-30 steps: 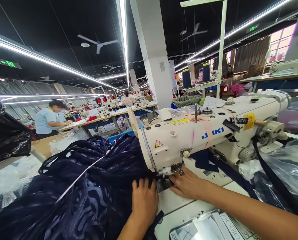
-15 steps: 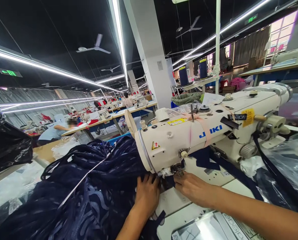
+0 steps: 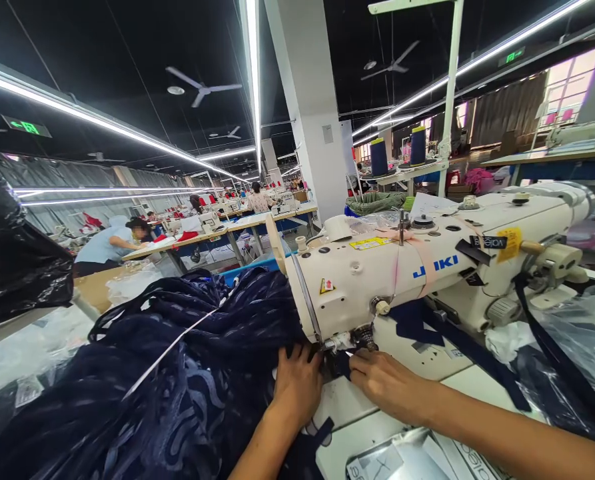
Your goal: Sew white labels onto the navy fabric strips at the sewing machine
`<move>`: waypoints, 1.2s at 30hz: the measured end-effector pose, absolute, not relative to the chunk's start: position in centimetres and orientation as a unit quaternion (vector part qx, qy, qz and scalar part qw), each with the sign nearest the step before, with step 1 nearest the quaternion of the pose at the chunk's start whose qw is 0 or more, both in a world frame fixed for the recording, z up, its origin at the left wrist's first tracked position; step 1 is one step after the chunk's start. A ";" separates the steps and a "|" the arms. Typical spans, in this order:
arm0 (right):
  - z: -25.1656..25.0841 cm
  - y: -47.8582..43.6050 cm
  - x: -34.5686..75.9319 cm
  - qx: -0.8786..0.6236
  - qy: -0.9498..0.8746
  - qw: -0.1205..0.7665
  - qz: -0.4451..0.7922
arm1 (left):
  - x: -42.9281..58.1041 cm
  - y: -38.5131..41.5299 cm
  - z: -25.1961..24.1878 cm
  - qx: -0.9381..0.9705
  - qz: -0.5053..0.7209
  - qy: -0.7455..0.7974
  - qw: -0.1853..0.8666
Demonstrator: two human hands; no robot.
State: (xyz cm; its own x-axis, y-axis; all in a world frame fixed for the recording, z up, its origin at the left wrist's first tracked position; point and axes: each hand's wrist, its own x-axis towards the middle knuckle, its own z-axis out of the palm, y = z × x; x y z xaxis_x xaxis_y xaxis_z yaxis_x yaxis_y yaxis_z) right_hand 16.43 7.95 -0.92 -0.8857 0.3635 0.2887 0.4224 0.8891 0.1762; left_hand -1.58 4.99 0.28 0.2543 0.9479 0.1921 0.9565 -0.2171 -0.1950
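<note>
A cream JUKI sewing machine (image 3: 427,267) stands in front of me on a white table (image 3: 467,380). A big heap of dark navy patterned fabric (image 3: 177,373) lies to its left, its edge running under the needle area. My left hand (image 3: 297,383) lies flat on the fabric just left of the presser foot. On the machine bed to the right of the foot, my right hand (image 3: 384,380) has its fingertips pinching the navy fabric edge. The needle itself is hidden behind the machine head.
Navy strips (image 3: 457,347) trail under the machine arm to the right. Clear plastic bags (image 3: 577,333) lie at right, a black bag (image 3: 17,260) at left. Printed papers (image 3: 417,460) lie near me. Thread cones (image 3: 417,143) stand behind. A person (image 3: 110,243) works at a far table.
Both hands have crept forward, closer to the presser foot. My left hand slid up along the fabric; the camera view shifted slightly.
</note>
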 end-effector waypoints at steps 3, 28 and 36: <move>-1.3 7.9 16.4 -0.204 -0.963 0.128 -0.125 | -1.6 5.0 0.2 -0.781 -0.016 -0.609 0.135; -2.6 7.6 14.4 -0.270 -0.945 0.125 -0.139 | -1.5 6.7 0.0 -0.785 -0.018 -0.604 0.136; -1.0 9.3 16.4 -0.262 -0.943 0.107 -0.177 | -2.0 6.2 -0.6 -0.777 -0.056 -0.607 0.154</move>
State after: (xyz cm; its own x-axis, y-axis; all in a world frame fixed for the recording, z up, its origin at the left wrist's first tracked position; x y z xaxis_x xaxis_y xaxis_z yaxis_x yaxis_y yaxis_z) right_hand 16.36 9.25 -1.03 -0.8400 0.4557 0.2946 0.5315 0.8003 0.2774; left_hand -1.97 6.20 -0.56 0.2563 0.9268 0.2747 0.9614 -0.2149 -0.1720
